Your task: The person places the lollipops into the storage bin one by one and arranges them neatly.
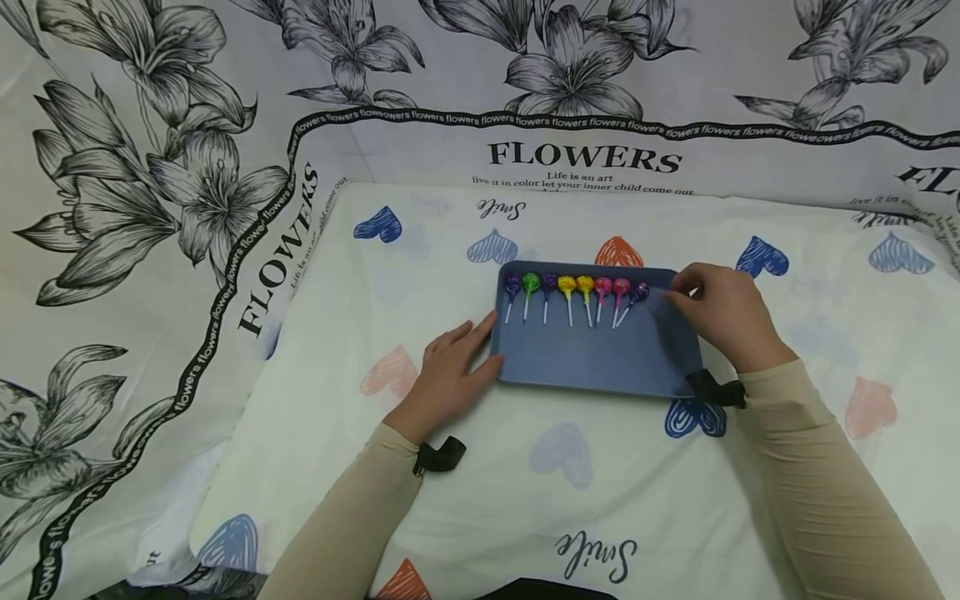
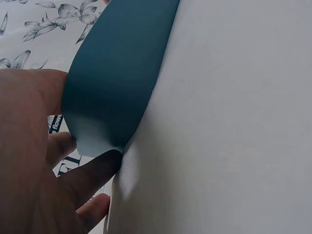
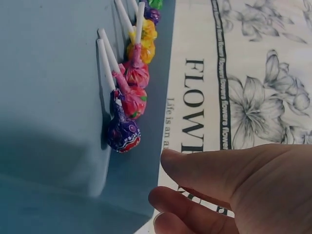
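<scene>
A blue-grey rectangular tray (image 1: pixel 592 358) holds several wrapped lollipops in a row along its far side. From left to right they run purple, green, purple, yellow, pink, then a tilted purple lollipop (image 3: pixel 124 131) at the right end. My left hand (image 1: pixel 446 375) touches the tray's left edge with extended fingers; in the left wrist view its fingertips meet the tray's outer wall (image 2: pixel 117 73). By the tray's far right corner is my right hand (image 1: pixel 727 317), nearest the end purple lollipop. Its thumb (image 3: pixel 195 168) and fingers are apart, with nothing visible between them.
Under the tray lies a white cloth (image 1: pixel 465 517) printed with hearts and "Smile". Beyond and left of it spreads a floral cloth (image 1: pixel 405 150) with "FLOWERS" lettering. A black strap piece (image 1: pixel 441 456) sticks out at the left wrist, another (image 1: pixel 716 390) at the right.
</scene>
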A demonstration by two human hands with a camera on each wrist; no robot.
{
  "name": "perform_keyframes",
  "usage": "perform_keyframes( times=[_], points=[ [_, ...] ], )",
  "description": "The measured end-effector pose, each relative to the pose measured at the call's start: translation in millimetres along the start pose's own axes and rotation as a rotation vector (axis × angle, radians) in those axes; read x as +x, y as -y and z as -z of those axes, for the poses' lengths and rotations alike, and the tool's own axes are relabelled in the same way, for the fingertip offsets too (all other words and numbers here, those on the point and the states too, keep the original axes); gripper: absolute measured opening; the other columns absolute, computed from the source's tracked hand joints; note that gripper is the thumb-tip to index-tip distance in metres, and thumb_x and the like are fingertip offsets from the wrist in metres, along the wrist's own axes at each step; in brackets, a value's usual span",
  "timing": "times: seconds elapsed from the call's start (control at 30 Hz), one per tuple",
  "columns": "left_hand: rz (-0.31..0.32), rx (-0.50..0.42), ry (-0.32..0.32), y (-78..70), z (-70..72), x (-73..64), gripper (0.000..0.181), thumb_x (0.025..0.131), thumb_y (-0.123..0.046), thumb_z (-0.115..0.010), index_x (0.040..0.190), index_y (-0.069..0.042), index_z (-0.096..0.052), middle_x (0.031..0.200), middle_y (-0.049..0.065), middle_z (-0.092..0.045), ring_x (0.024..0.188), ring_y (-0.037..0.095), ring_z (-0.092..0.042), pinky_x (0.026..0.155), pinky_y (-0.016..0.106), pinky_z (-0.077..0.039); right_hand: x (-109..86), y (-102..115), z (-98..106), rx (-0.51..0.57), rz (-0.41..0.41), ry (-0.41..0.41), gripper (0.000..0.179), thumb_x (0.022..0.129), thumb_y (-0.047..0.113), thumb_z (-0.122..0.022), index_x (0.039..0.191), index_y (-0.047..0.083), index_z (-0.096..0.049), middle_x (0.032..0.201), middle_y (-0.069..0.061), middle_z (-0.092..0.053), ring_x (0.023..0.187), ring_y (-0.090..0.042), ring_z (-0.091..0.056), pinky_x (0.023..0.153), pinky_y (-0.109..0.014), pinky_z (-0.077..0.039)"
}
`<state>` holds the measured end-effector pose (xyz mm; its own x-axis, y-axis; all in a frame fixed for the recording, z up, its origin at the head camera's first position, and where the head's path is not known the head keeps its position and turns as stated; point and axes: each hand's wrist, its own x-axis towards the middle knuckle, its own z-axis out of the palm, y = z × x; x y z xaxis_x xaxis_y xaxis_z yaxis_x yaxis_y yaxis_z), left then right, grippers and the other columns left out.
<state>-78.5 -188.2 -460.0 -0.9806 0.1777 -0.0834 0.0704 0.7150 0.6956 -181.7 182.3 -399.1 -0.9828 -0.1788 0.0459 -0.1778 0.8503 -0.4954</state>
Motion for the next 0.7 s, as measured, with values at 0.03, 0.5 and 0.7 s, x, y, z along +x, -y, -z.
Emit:
perform_keyframes(
  times=[0.03,0.5,0.7],
  points=[
    [0.000,0.002,0.000,-0.2,0.1,-0.2,0.067,0.106,-0.052,-0.052,0.166,-0.039,-0.026,0.166,-0.004,-0.042,0.159,0.023,-0.024,0.127,0.051,-0.009,-0.7,-1,0,0.000,0.000,0.002,0.024,0.099,0.020,-0.074,0.108,-0.002,-0.075,0.101,-0.024,-0.074,0.086,-0.035,-0.066,0.062,-0.036,-0.049],
    [0.002,0.002,-0.010,-2.2,-1.3,-1.9,0.067,0.106,-0.051,-0.051,0.167,-0.038,-0.028,0.166,-0.001,-0.042,0.158,0.025,-0.026,0.127,0.053,-0.009,-18.4,-5,15,-0.004,-0.051,0.035,0.036,0.098,0.031,-0.075,0.113,-0.002,-0.074,0.113,-0.028,-0.073,0.092,-0.039,-0.069,0.067,-0.047,-0.055],
    [-0.002,0.006,-0.011,-5.4,0.2,-1.1,0.067,0.106,-0.050,-0.053,0.167,-0.037,-0.028,0.166,-0.001,-0.042,0.158,0.025,-0.027,0.127,0.053,-0.009,-28.4,-9,18,0.006,-0.066,0.016,0.041,0.099,0.036,-0.074,0.112,-0.003,-0.074,0.111,-0.027,-0.073,0.092,-0.038,-0.069,0.065,-0.040,-0.051]
  ],
)
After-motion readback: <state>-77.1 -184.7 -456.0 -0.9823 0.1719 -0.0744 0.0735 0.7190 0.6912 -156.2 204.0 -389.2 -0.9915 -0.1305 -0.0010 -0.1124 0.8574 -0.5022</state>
